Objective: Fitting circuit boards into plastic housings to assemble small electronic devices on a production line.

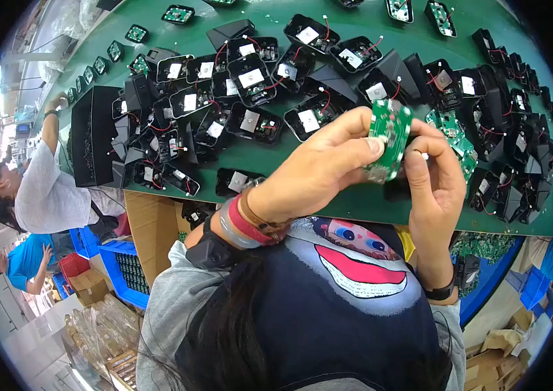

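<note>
My left hand [328, 159] grips a green circuit board [390, 140], its thumb pressed on the board's face and the fingers behind. Right beside it, my right hand [436, 176] is closed in a pinch of thumb and forefinger. A small white connector [425, 156] shows at those fingertips; any wire on it is hidden. Below the board, a dark housing [397, 190] is partly covered by my hands. More green boards [462, 146] lie in a pile behind my right hand. Close to my left wrist is an open black housing [236, 183] with a metal plate inside.
Many black housings [250, 78] with red wires crowd the green table [244, 156]. A black box [91, 133] stands at the left. Beneath the table edge are a cardboard box [152, 225] and a blue crate [120, 267]. Two people [45, 189] are off to the left.
</note>
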### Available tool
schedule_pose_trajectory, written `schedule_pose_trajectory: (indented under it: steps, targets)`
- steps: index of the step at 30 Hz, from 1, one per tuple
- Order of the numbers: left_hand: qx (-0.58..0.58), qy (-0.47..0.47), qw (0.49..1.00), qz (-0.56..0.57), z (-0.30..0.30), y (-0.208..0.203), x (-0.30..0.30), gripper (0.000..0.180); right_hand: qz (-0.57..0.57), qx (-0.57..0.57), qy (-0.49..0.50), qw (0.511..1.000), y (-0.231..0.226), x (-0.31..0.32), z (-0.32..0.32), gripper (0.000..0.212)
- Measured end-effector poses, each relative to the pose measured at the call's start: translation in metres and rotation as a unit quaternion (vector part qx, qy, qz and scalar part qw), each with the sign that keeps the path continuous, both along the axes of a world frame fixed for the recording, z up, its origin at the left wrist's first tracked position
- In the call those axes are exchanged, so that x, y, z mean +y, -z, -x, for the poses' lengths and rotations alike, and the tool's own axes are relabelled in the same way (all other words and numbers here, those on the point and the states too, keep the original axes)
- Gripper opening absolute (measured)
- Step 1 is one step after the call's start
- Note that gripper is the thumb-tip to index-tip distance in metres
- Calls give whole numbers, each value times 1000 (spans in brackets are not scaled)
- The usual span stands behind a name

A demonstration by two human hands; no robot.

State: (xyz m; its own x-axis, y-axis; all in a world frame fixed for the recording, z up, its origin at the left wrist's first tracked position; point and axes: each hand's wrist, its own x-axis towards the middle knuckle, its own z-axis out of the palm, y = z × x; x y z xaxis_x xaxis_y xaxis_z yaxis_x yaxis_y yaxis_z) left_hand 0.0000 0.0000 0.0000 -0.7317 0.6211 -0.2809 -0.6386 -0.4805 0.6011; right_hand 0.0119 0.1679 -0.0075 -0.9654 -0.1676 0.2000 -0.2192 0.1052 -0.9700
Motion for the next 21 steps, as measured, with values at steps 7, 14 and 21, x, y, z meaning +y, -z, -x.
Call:
schedule_pose_trajectory:
  steps: [7, 14, 21]
  targets:
    - [224, -271, 930, 111, -3, -12, -5, 37, -7, -26, 41, 999, 7, 2, 1, 6]
    - [143, -143, 973, 113, 2, -14, 5, 61, -108, 73, 54, 990, -6, -3, 6, 10]
    - [125, -156, 973, 119, 2, -11, 6, 33, -99, 58, 40, 993, -1, -1, 5, 12]
